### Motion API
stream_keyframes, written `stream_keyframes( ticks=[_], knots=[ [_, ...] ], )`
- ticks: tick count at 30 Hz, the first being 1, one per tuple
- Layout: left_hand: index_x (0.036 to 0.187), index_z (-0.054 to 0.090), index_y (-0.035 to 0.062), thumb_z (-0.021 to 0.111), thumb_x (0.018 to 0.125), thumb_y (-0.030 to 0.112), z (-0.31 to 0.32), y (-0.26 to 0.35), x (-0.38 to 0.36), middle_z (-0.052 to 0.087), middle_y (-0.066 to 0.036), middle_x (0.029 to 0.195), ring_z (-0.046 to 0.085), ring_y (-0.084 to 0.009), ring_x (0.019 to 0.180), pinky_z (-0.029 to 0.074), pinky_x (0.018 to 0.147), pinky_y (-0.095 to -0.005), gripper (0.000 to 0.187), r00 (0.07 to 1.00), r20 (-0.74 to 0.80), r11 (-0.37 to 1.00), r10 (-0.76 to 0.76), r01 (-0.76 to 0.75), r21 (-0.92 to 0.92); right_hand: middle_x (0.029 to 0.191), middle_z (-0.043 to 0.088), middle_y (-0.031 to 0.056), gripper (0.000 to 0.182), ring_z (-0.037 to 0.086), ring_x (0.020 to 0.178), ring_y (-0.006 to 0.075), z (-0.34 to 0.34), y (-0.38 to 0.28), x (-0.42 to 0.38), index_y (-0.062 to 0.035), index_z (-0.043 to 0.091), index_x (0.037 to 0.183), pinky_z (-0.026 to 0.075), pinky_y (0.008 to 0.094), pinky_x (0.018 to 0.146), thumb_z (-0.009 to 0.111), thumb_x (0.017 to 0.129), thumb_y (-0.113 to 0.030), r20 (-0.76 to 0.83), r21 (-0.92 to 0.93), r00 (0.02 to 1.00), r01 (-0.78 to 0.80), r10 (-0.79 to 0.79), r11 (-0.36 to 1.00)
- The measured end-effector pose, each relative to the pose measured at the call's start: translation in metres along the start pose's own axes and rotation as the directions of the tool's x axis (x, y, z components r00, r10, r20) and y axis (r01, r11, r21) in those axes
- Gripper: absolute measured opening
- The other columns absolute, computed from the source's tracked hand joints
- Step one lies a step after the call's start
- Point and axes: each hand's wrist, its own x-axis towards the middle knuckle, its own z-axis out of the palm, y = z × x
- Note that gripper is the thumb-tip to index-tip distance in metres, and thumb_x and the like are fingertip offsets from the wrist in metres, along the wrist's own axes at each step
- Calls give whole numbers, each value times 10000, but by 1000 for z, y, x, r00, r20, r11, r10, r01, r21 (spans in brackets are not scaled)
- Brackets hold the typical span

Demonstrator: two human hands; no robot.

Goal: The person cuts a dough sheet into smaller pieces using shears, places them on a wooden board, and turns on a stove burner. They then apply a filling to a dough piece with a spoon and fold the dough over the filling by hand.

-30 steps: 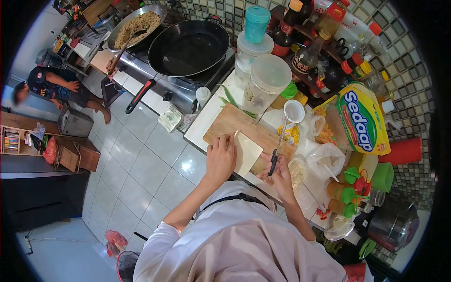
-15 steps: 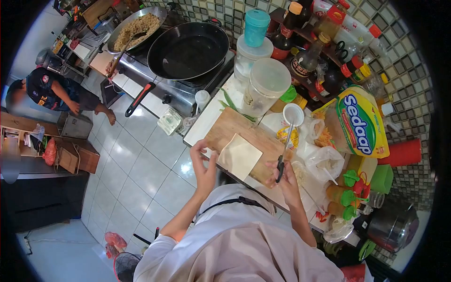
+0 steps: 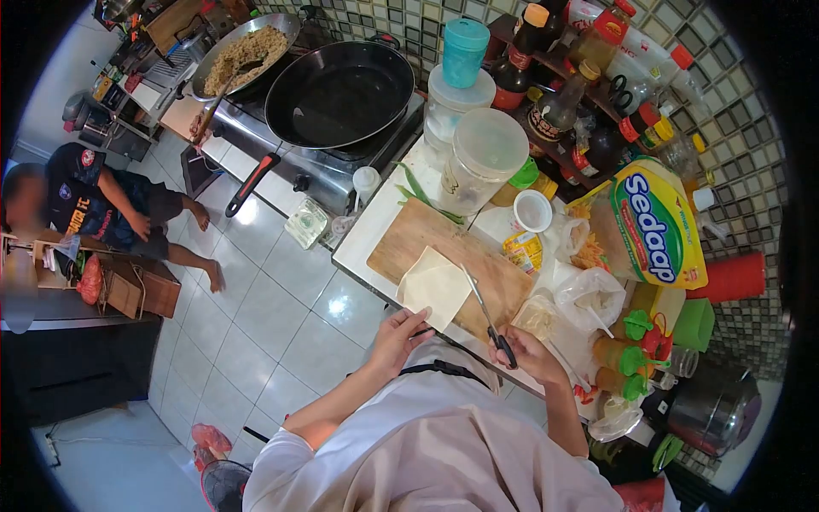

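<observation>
A square, pale pastry sheet (image 3: 435, 288) lies on the wooden cutting board (image 3: 499, 290), its near corner at the counter edge. My left hand (image 3: 399, 340) is at that corner, fingers curled and thumb and fingertips close together; whether they pinch the sheet is too small to tell. In my right hand (image 3: 525, 352) are scissors (image 3: 492, 322) with black handles, held by the grip. Their blades point away from me over the board, just right of the sheet.
Ahead left, a black frying pan (image 3: 339, 94) and a wok of brown food (image 3: 249, 58) sit on the stove. Plastic tubs (image 3: 484, 158), bottles and a yellow Sedaap pack (image 3: 644, 224) stand behind the board. A person (image 3: 107, 200) is at the far left.
My left hand has moved down and right to the sheet's near corner. The scissors have swung left and lower over the board. The person at the left has moved nearer the shelf.
</observation>
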Motion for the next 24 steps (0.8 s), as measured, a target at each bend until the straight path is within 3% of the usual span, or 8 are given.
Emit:
stream_keyframes(
  ticks=[1, 3, 7, 9, 12, 15, 22, 24],
  knots=[
    [811, 531, 42, 592, 816, 148, 0, -1, 2, 595, -58, 843, 579, -121, 770, 496, 686, -246, 122, 1000, 1, 1000, 8, -8, 5, 831, 533, 2, 231, 508, 798, 83, -1, 2, 0, -51, 464, 941, 413, 216, 729, 624, 785, -111, -1, 0, 1000, -1, 1, 1000],
    [770, 530, 51, 616, 799, 151, 4, 0, 0, 585, -48, 798, 569, -109, 725, 501, 679, -239, 135, 1000, -13, 1000, 18, -18, 19, 749, 511, -8, 249, 477, 698, 52, -5, 8, -1, -68, 443, 857, 370, 174, 569, 640, 773, -196, 18, -102, 999, 43, -42, 994],
    [746, 531, 61, 636, 786, 173, 2, -1, 2, 573, -27, 724, 560, -90, 674, 507, 646, -233, 158, 996, -53, 995, 78, -74, 61, 766, 523, -13, 236, 488, 714, 48, -9, 1, -10, -62, 449, 863, 387, 181, 585, 633, 779, -184, 55, -163, 998, 29, -21, 986],
    [751, 531, 63, 634, 789, 183, 7, 3, -2, 570, -19, 712, 560, -85, 668, 506, 629, -230, 162, 990, -84, 991, 114, -107, 80, 777, 538, -19, 253, 489, 701, 39, -9, -5, -17, -52, 464, 920, 390, 177, 577, 626, 785, -193, 57, -248, 994, -73, 89, 966],
    [783, 540, 60, 626, 795, 197, 8, 4, -3, 574, -10, 709, 561, -78, 658, 500, 604, -220, 163, 980, -113, 981, 164, -150, 123, 798, 559, -9, 161, 509, 718, 48, -8, -12, -24, -34, 511, 928, 403, 181, 633, 563, 785, -88, 84, -225, 978, -170, 193, 959],
    [829, 558, 47, 620, 800, 201, 6, 3, -2, 592, -16, 726, 567, -77, 655, 495, 596, -211, 169, 980, -99, 972, 175, -156, 176, 785, 564, -9, 172, 514, 715, 48, -12, -7, -26, -32, 526, 941, 389, 170, 604, 544, 776, -79, 98, -250, 964, -218, 249, 943],
    [815, 590, 19, 626, 796, 171, 7, 6, -4, 627, -50, 730, 593, -90, 621, 494, 581, -202, 158, 968, -85, 948, 237, -212, 237, 765, 565, -14, 176, 493, 677, 35, -17, 3, -29, -34, 537, 926, 360, 169, 548, 547, 774, -122, 95, -318, 970, -182, 223, 930],
    [811, 593, 17, 629, 794, 164, 5, 6, -3, 626, -51, 723, 592, -89, 612, 495, 578, -202, 152, 967, -82, 947, 241, -216, 237, 753, 567, -14, 179, 485, 648, 35, -21, 7, -27, -45, 540, 924, 347, 169, 524, 544, 778, -148, 95, -328, 956, -233, 277, 915]
  ],
)
